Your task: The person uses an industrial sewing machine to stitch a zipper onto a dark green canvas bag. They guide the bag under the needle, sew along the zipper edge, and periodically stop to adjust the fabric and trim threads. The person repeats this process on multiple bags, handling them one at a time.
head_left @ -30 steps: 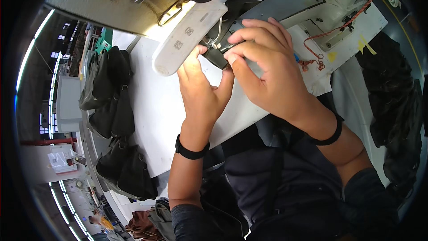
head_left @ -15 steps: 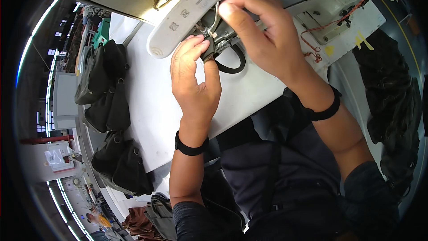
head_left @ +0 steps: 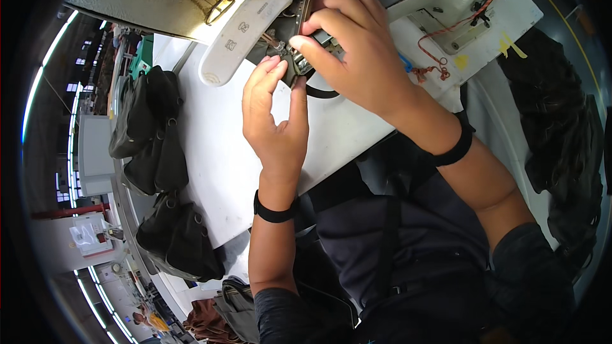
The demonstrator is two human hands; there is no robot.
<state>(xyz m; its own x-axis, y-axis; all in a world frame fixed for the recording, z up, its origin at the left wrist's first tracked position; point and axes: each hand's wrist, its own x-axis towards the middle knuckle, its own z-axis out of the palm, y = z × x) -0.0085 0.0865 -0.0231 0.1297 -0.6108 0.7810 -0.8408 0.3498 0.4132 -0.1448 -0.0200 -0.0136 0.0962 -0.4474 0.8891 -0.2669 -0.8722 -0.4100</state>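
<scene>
head view | left hand (head_left: 275, 114) upright on white table (head_left: 210, 165), fingers apart, tips touching black strap piece (head_left: 319, 89) | right hand (head_left: 357, 57) arched from the right, fingers pinched on strap piece at far sewing machine (head_left: 255, 19) | black bags (head_left: 153, 134) left

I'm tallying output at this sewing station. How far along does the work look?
Done, it seems: black sewn pieces lie stacked at the table's left edge, more nearer the person. In hand: the right hand pinches a small black strap piece with a metal fitting by the sewing machine, and the left hand steadies it. Left: I cannot tell how many remain; dark fabric lies heaped at the right.
</scene>
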